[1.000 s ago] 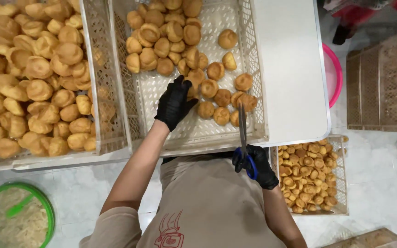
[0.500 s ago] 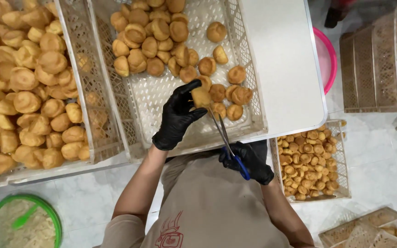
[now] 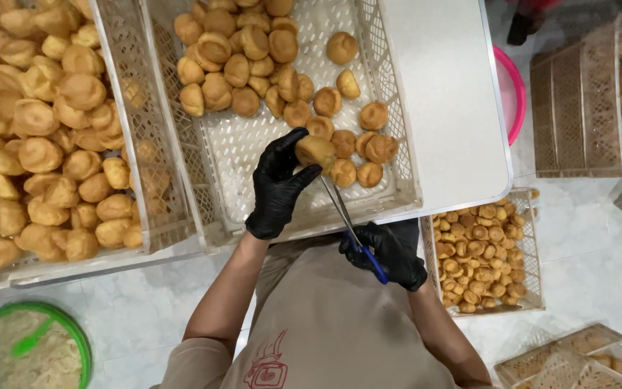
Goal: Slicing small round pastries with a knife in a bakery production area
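Lifted clear of the pile since the earlier frame, one pastry puff [image 3: 315, 150] sits pinched in the left hand [image 3: 278, 186] above the white crate [image 3: 404, 194], steadied for the scissors [image 3: 347, 220] gripped just behind by the right hand [image 3: 390, 256], tips angled toward it.

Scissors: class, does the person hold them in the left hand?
No, the scissors sit in the right hand; the left hand holds a puff.

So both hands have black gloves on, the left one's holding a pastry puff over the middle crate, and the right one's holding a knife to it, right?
Not quite: the right hand holds blue-handled scissors, not a knife. The head view shows this; the gloved left hand does hold a puff over the middle crate.
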